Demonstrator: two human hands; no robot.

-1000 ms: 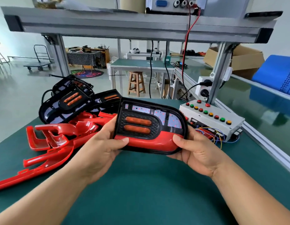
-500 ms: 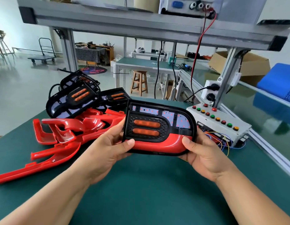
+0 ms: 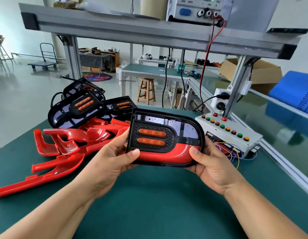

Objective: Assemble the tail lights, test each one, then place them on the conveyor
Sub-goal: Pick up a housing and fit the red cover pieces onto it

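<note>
surface (image 3: 158, 204): green, open stretch near me
clutter: red lenses (image 3: 67, 145) left, button box (image 3: 236, 135) right
hands: left hand (image 3: 112, 163), right hand (image 3: 213, 168) gripping tail light (image 3: 167, 137)

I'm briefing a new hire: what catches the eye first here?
The black-and-red tail light, gripped at its ends by the left hand and right hand, centre frame. Red covers pile up left of it on the green table; a button box stands right.

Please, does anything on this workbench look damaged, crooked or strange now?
Nothing looks broken. Coloured wires spill loose from the button box onto the green mat, and the red covers lie in a tangled heap. The held tail light looks intact.
</note>
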